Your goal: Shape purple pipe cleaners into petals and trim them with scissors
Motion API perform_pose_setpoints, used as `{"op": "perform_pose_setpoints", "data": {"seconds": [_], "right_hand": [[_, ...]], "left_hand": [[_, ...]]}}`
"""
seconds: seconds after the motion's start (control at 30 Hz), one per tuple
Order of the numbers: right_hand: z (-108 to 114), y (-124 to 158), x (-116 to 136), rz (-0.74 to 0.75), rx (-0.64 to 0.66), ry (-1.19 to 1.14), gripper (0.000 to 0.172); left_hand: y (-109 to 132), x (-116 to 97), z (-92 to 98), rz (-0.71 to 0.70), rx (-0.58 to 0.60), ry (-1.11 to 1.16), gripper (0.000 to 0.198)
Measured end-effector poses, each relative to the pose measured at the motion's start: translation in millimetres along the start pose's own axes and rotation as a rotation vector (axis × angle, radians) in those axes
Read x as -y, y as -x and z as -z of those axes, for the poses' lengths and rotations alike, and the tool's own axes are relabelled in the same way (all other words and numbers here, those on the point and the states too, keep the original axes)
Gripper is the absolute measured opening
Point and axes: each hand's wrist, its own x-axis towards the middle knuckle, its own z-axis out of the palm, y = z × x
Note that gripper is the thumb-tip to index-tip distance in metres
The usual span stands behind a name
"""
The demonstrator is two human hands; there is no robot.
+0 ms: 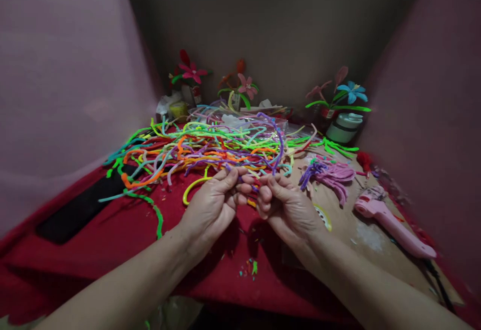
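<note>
A purple pipe cleaner (280, 144) rises in a curve from the pinched fingers of my right hand (287, 199) and bends left at its top. My left hand (216, 197) is close beside it, thumb and fingers pressed together, with a bit of purple showing at the fingertips. Both hands are over the front of the pile, and short purple pieces show between them. Just beyond the fingers lies a large tangle of multicoloured pipe cleaners (210, 142). Yellow scissor handles (193, 189) show partly behind my left hand.
On the right, a bundle of pink and purple pipe cleaners (330, 174) and a pink glue gun (394, 224) lie on a brown board (368, 257). Pipe-cleaner flowers (351, 92) stand at the back. A black flat object (82, 209) lies left on the red cloth (124, 250).
</note>
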Motion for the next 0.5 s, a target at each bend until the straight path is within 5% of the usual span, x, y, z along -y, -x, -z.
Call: {"op": "perform_pose_setpoints", "data": {"seconds": [0.5], "right_hand": [[-3.0,3.8,1.7,-0.006,0.004,0.012,0.009]], "left_hand": [[6.2,-16.8,-6.0,0.029,-0.078,0.030,0.027]]}}
